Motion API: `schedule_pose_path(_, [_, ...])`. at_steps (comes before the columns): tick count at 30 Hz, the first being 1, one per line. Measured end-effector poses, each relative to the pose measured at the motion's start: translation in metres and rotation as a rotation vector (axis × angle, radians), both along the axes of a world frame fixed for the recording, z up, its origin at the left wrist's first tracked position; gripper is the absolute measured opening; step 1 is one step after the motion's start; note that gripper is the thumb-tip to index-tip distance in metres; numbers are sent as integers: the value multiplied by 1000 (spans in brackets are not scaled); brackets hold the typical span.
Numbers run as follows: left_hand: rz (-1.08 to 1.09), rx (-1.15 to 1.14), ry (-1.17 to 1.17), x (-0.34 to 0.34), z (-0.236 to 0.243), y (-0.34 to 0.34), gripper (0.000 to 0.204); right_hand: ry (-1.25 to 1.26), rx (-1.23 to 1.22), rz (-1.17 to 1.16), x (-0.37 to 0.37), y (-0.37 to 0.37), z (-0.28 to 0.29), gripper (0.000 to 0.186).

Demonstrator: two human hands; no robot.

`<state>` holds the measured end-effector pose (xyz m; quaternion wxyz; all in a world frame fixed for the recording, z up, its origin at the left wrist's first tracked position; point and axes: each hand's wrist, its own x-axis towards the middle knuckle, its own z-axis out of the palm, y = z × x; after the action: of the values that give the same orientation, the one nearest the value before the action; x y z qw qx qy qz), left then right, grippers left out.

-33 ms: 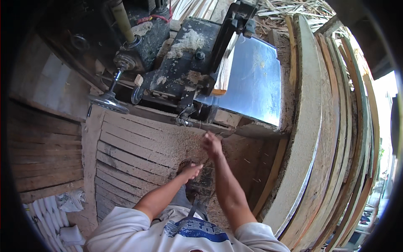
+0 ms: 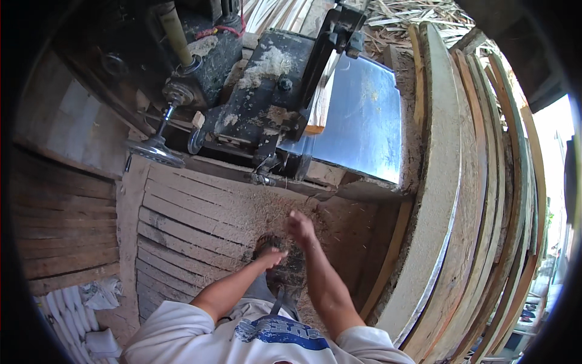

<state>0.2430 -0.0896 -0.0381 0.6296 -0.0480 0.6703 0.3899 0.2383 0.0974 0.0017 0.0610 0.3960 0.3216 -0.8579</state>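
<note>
My right hand [image 2: 300, 228] hangs over the sawdust-strewn floor, just in front of the machine, its fingers curled closed. Lower and to the left, my left hand [image 2: 271, 259] is closed too, its thumb side towards the right hand. Whatever either hand may hold is too small or blurred to make out. Ahead of them stands a dark woodworking machine [image 2: 257, 106] with a shiny metal table [image 2: 364, 115]. A piece of wood [image 2: 317, 115] lies along the upright black guide [image 2: 316, 73]. Neither hand touches machine or wood.
A metal handwheel [image 2: 154, 151] juts out at the machine's left. Long boards [image 2: 467, 200] stack along the right side, beside a thick pale beam [image 2: 433, 170]. Thin wood offcuts [image 2: 418, 18] pile up at the back. Sawdust covers the slatted floor [image 2: 188, 206]. White bundles [image 2: 70, 318] lie at lower left.
Both hands have come slightly nearer to my body and a little left, the right hand farther from the machine's front edge. The wood on the machine stays in place.
</note>
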Motion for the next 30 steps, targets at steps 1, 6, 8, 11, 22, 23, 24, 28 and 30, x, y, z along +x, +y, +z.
schedule_pose_path(1, [-237,109,186,18,-5,-21,46,-121,-30,-23,53,-24,-30,18])
schedule_pose_path(6, [-596,-268,430,37,-31,-147,62,-638,385,727,335,-164,-73,49])
schedule_pose_path(8, [-620,-462,353,16,-33,-181,67,-753,261,446,392,-183,-37,40])
schedule_pose_path(11, [-646,-556,410,-19,-50,-200,67,-796,45,5,457,-184,-13,28])
schedule_pose_path(22, [-734,36,762,93,41,-91,44,-657,575,-307,547,-400,-97,32])
schedule_pose_path(23, [-773,91,757,128,41,-86,44,-712,517,-254,570,-442,-130,34])
schedule_pose_path(24, [-804,128,754,160,41,-87,44,-752,449,-188,589,-485,-164,36])
schedule_pose_path(28, [-1255,466,566,292,61,-100,40,-791,-107,-585,636,-550,-159,46])
schedule_pose_path(30, [-1630,528,394,323,81,-115,46,-785,-265,-685,659,-571,-117,53])
